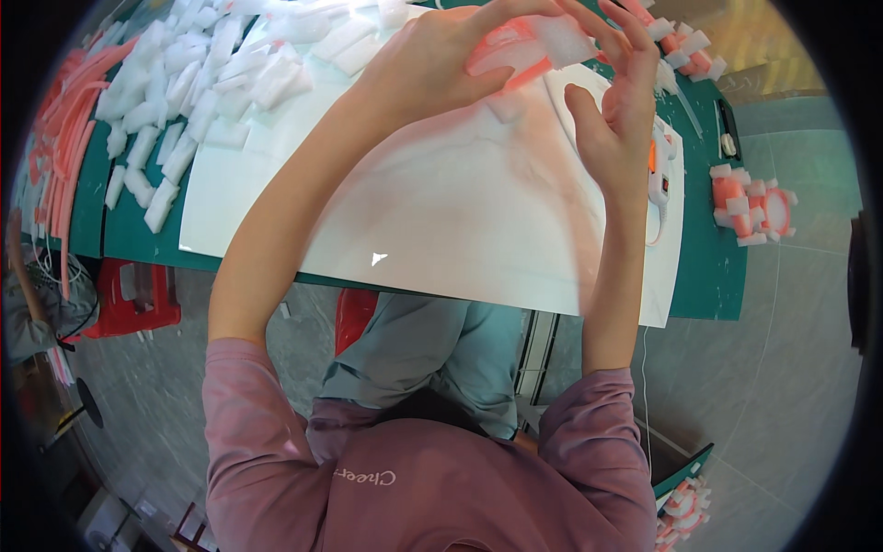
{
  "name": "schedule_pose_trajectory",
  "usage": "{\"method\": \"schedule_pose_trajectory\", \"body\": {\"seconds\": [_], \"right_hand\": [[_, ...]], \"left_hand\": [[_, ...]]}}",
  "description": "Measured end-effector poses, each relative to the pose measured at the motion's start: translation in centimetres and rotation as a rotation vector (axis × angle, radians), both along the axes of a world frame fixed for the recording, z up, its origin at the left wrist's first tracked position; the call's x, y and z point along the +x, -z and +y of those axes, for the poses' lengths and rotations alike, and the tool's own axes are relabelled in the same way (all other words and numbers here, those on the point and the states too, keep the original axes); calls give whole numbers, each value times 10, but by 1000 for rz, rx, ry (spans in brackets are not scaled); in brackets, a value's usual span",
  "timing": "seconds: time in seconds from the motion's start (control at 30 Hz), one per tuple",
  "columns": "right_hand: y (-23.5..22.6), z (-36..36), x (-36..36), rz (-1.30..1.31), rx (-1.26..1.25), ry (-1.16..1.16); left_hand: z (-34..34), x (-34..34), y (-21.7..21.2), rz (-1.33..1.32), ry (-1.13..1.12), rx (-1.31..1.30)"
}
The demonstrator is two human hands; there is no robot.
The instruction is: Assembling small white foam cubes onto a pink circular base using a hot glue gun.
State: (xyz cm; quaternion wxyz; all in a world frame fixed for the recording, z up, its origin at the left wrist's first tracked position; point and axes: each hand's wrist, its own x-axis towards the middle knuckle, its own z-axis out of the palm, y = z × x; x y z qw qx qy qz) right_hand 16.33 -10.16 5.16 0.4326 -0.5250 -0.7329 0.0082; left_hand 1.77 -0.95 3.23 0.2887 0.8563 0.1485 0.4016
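Note:
My left hand [432, 64] and my right hand [618, 101] meet over the far side of a large white sheet [441, 202] on a green table [708, 276]. Together they hold a pink foam ring with a white foam block [543, 41] pressed against it. The left hand's fingers wrap the pink piece from the left. The right hand's fingers touch the white block from the right, thumb raised. A white glue gun [659, 175] lies just right of my right wrist.
A heap of white foam blocks [198, 83] covers the table's far left, with pink foam strips [64, 138] beside it. Finished pink-and-white foam pieces [754, 207] lie at the right and at the far edge [685, 46]. A red stool [133, 299] stands below the table.

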Motion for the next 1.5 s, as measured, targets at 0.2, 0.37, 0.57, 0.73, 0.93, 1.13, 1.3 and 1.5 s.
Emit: {"method": "schedule_pose_trajectory", "body": {"seconds": [0.2,0.37,0.57,0.73,0.93,1.13,1.3,1.5], "right_hand": [[-5,-9,-15,229,334,-27],[-21,-119,-101,124,-263,-390],[56,-250,-112,-451,-1410,-512],[76,-287,-106,-375,-1505,-388],[76,-306,-112,-470,-1336,-206],[68,-290,-127,-412,-1503,-255],[76,-305,-124,-443,-1574,-199],[60,-312,-121,-106,-1597,-260]], "left_hand": [[9,6,23,-123,-62,274],[14,-7,29,-114,-75,211],[16,15,35,-103,-115,303],[17,9,39,-47,-118,227],[16,15,40,-60,-122,225],[12,13,36,12,-193,218],[14,11,37,-60,-135,229],[19,9,33,-230,-91,561]]}}
